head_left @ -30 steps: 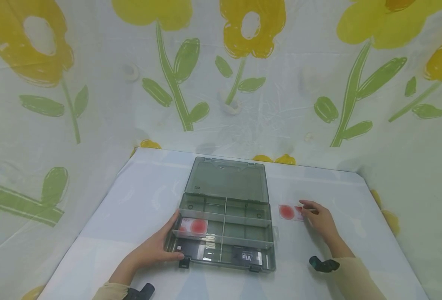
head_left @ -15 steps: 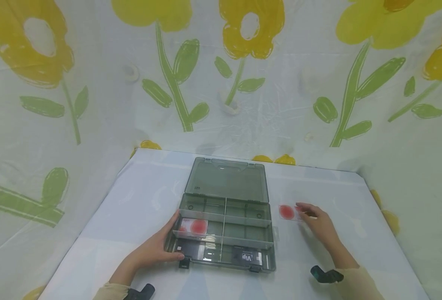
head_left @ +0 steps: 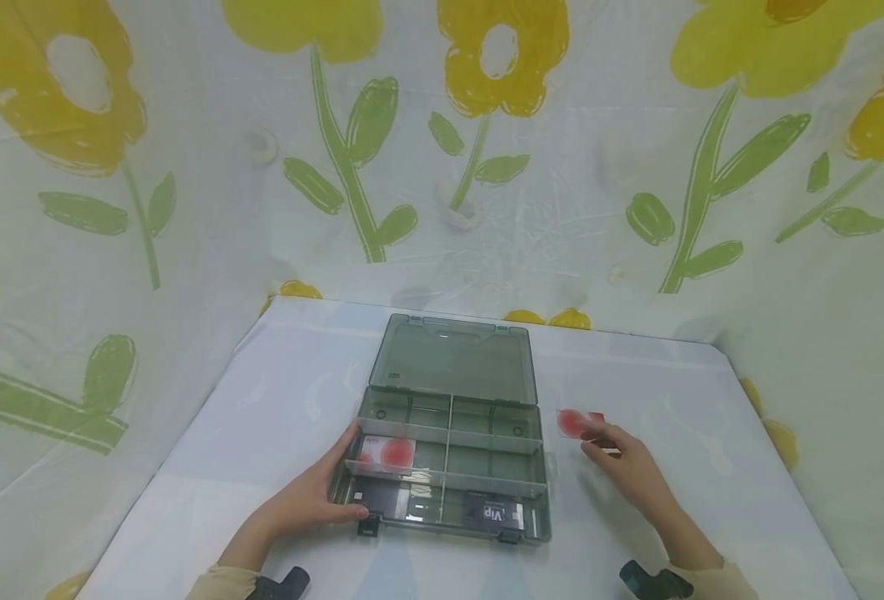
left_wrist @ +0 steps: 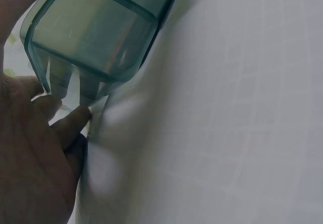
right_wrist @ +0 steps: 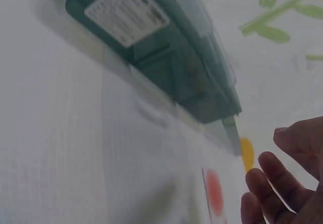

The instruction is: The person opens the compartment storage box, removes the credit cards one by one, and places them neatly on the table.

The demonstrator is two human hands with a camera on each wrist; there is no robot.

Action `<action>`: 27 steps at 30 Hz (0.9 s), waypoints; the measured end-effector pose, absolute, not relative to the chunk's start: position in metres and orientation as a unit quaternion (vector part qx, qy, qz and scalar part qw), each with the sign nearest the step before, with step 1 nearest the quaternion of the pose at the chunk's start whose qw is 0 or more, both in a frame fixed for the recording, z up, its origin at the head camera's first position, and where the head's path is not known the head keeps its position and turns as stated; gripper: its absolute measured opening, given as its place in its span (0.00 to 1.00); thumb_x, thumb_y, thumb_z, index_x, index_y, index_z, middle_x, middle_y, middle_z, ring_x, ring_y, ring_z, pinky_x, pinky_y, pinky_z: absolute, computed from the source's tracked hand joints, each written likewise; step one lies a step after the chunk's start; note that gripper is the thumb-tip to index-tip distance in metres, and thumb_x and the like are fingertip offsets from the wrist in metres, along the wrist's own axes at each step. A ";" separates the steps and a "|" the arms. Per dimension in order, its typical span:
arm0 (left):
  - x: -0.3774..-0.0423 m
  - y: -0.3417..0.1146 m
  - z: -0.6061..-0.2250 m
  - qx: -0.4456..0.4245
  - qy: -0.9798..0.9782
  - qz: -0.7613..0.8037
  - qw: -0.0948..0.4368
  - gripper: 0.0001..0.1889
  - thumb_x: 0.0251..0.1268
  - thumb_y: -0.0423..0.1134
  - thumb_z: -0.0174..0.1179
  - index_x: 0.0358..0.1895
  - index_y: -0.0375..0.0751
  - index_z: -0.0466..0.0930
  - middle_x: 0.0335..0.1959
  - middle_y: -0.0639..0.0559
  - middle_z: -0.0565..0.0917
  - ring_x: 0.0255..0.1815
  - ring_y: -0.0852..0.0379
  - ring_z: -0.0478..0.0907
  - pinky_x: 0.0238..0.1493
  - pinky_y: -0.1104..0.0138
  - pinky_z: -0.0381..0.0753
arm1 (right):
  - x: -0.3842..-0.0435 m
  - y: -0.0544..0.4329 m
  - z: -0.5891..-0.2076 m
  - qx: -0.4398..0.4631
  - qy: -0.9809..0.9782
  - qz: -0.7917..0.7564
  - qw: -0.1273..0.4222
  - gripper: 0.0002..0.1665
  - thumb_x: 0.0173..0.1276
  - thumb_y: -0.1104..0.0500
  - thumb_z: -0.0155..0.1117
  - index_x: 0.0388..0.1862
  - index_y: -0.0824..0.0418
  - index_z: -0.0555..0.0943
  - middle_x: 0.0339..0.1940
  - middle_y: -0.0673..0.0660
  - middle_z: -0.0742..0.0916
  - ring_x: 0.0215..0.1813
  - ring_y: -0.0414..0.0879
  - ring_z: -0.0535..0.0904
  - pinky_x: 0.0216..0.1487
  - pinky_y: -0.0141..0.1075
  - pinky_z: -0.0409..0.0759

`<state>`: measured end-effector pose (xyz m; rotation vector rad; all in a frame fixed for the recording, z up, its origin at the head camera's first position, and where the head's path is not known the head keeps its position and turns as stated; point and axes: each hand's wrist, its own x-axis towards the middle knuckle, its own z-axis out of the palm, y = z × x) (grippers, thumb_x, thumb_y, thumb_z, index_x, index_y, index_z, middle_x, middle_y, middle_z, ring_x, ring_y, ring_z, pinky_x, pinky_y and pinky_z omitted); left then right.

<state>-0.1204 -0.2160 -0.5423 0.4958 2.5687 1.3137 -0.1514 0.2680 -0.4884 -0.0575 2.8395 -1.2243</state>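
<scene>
A translucent grey-green compartment box (head_left: 449, 412) lies in the middle of the table with its lid (head_left: 452, 358) folded back. My left hand (head_left: 310, 500) holds its front left corner, thumb at the front rim and fingers along the side wall. A white card with red circles (head_left: 397, 454) is in the middle left compartment. Dark cards sit in both front compartments, the right one a "Vip" card (head_left: 494, 512). Right of the box, another red-and-white card (head_left: 571, 423) lies on the table. My right hand (head_left: 629, 467) hovers over its right part, thumb and fingers apart, gripping nothing.
The white table (head_left: 681, 433) is boxed in by hanging sheets with yellow flowers (head_left: 494, 58) behind and at the sides. Two dark latches, one of them the left latch (head_left: 368, 527), stick out from the box's front edge. A label (right_wrist: 126, 13) is on the box's side.
My right hand has moved left and slightly toward me across the card, uncovering its right end. The card stays in about the same place. The left hand and box have not moved.
</scene>
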 end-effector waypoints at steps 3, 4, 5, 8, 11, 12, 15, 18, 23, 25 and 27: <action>-0.120 -0.216 -0.542 0.168 0.873 0.446 0.107 0.69 0.47 0.55 0.79 0.84 0.50 0.34 0.83 0.38 0.44 0.80 0.31 0.46 0.74 0.36 0.55 | -0.146 0.261 -0.482 -0.035 0.913 -0.404 0.028 0.20 0.74 0.61 0.65 0.63 0.61 0.81 0.54 0.60 0.87 0.56 0.53 0.82 0.55 0.41 0.82; -0.120 -0.216 -0.543 0.167 0.873 0.445 0.106 0.69 0.47 0.55 0.79 0.84 0.50 0.34 0.83 0.38 0.44 0.80 0.31 0.46 0.74 0.36 0.56 | -0.144 0.259 -0.480 -0.040 0.911 -0.410 0.029 0.19 0.74 0.61 0.65 0.62 0.60 0.81 0.54 0.59 0.87 0.56 0.52 0.82 0.54 0.39 0.82; -0.120 -0.216 -0.543 0.167 0.873 0.445 0.106 0.69 0.47 0.56 0.79 0.84 0.50 0.34 0.83 0.38 0.44 0.80 0.31 0.46 0.74 0.36 0.56 | -0.142 0.256 -0.479 -0.046 0.907 -0.417 0.027 0.19 0.73 0.62 0.66 0.62 0.60 0.82 0.53 0.59 0.87 0.55 0.51 0.82 0.53 0.37 0.83; -0.121 -0.216 -0.543 0.166 0.874 0.444 0.105 0.69 0.47 0.56 0.79 0.84 0.50 0.34 0.83 0.39 0.45 0.80 0.32 0.47 0.74 0.36 0.56 | -0.136 0.249 -0.476 -0.059 0.901 -0.429 0.025 0.19 0.73 0.61 0.66 0.61 0.58 0.83 0.51 0.58 0.88 0.52 0.45 0.82 0.51 0.33 0.83; -0.121 -0.216 -0.544 0.168 0.874 0.444 0.102 0.69 0.47 0.56 0.79 0.84 0.49 0.35 0.83 0.38 0.45 0.80 0.31 0.47 0.74 0.36 0.56 | -0.131 0.243 -0.474 -0.072 0.895 -0.440 0.025 0.19 0.72 0.62 0.67 0.61 0.58 0.84 0.49 0.56 0.89 0.50 0.41 0.82 0.49 0.32 0.84; -0.121 -0.216 -0.544 0.169 0.874 0.444 0.101 0.69 0.47 0.56 0.79 0.84 0.49 0.35 0.83 0.38 0.45 0.80 0.31 0.47 0.74 0.36 0.56 | -0.129 0.241 -0.473 -0.074 0.894 -0.440 0.027 0.18 0.72 0.61 0.67 0.60 0.57 0.84 0.48 0.56 0.89 0.49 0.40 0.82 0.49 0.31 0.84; -0.120 -0.216 -0.544 0.170 0.873 0.446 0.100 0.69 0.47 0.56 0.79 0.84 0.48 0.35 0.83 0.38 0.45 0.80 0.31 0.47 0.74 0.35 0.56 | -0.124 0.235 -0.472 -0.079 0.891 -0.446 0.033 0.18 0.71 0.61 0.69 0.59 0.57 0.84 0.46 0.53 0.89 0.47 0.40 0.82 0.48 0.32 0.84; -0.120 -0.216 -0.544 0.169 0.873 0.446 0.100 0.69 0.47 0.56 0.79 0.84 0.48 0.35 0.83 0.38 0.45 0.80 0.31 0.47 0.74 0.35 0.56 | -0.120 0.229 -0.471 -0.084 0.892 -0.442 0.039 0.18 0.71 0.61 0.69 0.59 0.56 0.84 0.45 0.51 0.88 0.46 0.40 0.82 0.47 0.31 0.84; -0.120 -0.216 -0.544 0.169 0.873 0.445 0.102 0.69 0.47 0.56 0.79 0.84 0.49 0.35 0.83 0.38 0.45 0.80 0.31 0.47 0.74 0.36 0.56 | -0.110 0.220 -0.471 -0.134 0.891 -0.433 0.018 0.18 0.69 0.63 0.70 0.57 0.56 0.85 0.44 0.51 0.89 0.45 0.37 0.82 0.48 0.33 0.84; -0.120 -0.216 -0.544 0.169 0.873 0.446 0.104 0.69 0.47 0.56 0.79 0.84 0.50 0.34 0.83 0.38 0.44 0.80 0.31 0.47 0.74 0.36 0.56 | -0.106 0.217 -0.472 -0.157 0.892 -0.423 0.006 0.18 0.69 0.63 0.70 0.57 0.56 0.85 0.45 0.50 0.89 0.45 0.36 0.82 0.48 0.36 0.85; -0.120 -0.217 -0.544 0.168 0.873 0.446 0.104 0.69 0.47 0.56 0.79 0.84 0.50 0.34 0.83 0.38 0.44 0.80 0.31 0.47 0.74 0.36 0.56 | -0.104 0.214 -0.473 -0.175 0.895 -0.409 -0.002 0.18 0.69 0.62 0.70 0.57 0.54 0.85 0.45 0.49 0.89 0.45 0.35 0.82 0.49 0.39 0.85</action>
